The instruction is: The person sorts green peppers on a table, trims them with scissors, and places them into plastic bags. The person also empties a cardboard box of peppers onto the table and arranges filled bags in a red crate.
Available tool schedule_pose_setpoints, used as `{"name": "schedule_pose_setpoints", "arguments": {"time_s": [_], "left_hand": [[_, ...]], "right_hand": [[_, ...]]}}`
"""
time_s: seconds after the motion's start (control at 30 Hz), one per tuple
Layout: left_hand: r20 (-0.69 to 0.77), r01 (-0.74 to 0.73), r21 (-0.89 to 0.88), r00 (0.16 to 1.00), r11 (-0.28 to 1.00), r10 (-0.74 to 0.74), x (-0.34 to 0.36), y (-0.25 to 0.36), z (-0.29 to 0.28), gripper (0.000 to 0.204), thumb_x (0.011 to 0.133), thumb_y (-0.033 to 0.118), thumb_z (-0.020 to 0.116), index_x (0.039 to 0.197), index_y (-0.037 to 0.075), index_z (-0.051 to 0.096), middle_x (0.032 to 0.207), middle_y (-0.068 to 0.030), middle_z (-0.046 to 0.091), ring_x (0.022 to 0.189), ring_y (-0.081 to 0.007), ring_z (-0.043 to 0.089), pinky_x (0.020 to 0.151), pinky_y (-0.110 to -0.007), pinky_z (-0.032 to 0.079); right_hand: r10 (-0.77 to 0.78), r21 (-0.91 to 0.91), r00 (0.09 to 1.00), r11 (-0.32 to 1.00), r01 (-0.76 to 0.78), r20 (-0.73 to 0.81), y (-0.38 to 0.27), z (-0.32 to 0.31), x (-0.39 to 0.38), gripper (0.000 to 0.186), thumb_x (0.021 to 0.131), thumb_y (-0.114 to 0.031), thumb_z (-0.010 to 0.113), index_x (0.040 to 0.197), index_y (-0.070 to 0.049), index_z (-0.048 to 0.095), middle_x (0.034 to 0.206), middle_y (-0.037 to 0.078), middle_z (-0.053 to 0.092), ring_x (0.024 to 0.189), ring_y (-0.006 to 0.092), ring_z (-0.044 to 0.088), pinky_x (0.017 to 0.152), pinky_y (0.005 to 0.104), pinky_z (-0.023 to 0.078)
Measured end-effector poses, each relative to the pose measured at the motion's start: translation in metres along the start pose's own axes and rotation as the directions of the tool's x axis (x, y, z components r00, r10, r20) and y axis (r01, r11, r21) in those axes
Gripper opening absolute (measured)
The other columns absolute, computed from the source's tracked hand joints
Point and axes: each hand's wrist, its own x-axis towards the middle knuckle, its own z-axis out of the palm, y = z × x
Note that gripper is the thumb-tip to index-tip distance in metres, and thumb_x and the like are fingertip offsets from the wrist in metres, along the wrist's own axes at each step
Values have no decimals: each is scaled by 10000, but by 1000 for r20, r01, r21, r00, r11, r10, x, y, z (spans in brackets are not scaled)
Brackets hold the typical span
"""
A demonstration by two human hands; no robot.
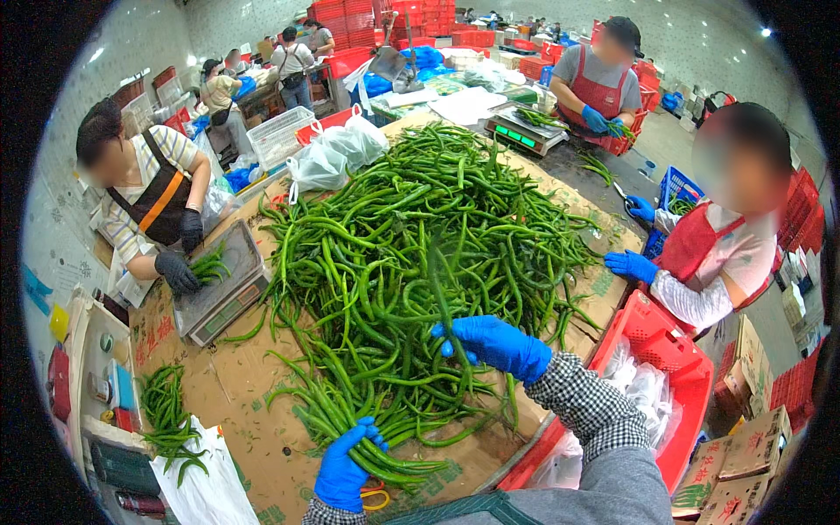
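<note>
A large heap of long green chili peppers [420,210] covers the middle of the cardboard-topped table. My left hand [344,465], in a blue glove, is closed round a bunch of chili peppers [337,411] near the table's front edge. Their tips point away to the upper left and their other ends stick out to the right. Over the near right side of the heap, my blue-gloved right hand [499,344] pinches a long chili pepper [440,284], blurred and roughly upright. An orange loop handle [376,499] shows beside my left hand; the rest of that tool is hidden.
At left, a co-worker's black-gloved hands hold peppers over a scale [226,284]. Peppers [166,407] lie by a white bag [210,477]. A red crate [678,350] with plastic bags stands at my right, near a co-worker in blue gloves. Another scale [525,131] is farther back.
</note>
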Motion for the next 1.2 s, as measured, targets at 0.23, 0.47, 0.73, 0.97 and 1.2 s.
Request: {"name": "schedule_pose_setpoints", "arguments": {"time_s": [0.23, 0.47, 0.73, 0.97, 1.2], "left_hand": [[-47, 11, 0, 999, 1000, -11, 1, 5, -6, 317, 864, 121, 562, 1135, -35, 511, 890, -117, 605, 821, -241, 582, 778, -397, 501], [-103, -43, -34, 994, 998, 39, -1, 15, -29, 272, 867, 117, 558, 1105, -13, 544, 891, -108, 616, 826, -246, 590, 762, -415, 499], [-13, 27, -118, 999, 993, -29, 12, 14, -40, 226, 878, 81, 536, 1091, 14, 572, 910, -88, 645, 839, -222, 611, 808, -390, 507], [-176, 24, -74, 984, 997, -37, -5, 31, -21, 230, 870, 92, 555, 1085, 22, 593, 864, -68, 642, 806, -190, 606, 791, -349, 505], [-187, 53, -107, 980, 993, -73, 10, 35, -17, 199, 877, 94, 550, 1065, 51, 600, 835, -47, 640, 785, -173, 603, 772, -345, 508]], "right_hand": [[-270, -908, 905, 172, 382, 329, -26, -16, -2, 268, 838, -219, 607, 1081, -106, 615, 953, 115, 593, 843, 305, 594, 714, 379, 491], [-329, -989, 937, 44, 143, 121, -94, -59, 68, 304, 773, -209, 668, 1058, -112, 628, 1036, 122, 593, 930, 309, 591, 784, 397, 487], [-329, -985, 941, -170, 21, 77, -114, -79, 251, 485, 751, -211, 654, 1194, -68, 521, 1127, 197, 535, 1071, 359, 519, 897, 434, 441], [-183, -984, 974, -89, -152, -134, -129, -41, 300, 863, 622, -429, 777, 1323, -91, 402, 1263, 182, 498, 1143, 336, 498, 958, 422, 418], [-87, -977, 993, -202, 64, 83, -111, -53, 270, 522, 685, -383, 704, 1081, -79, 549, 949, 175, 630, 894, 344, 614, 750, 431, 493]]}}
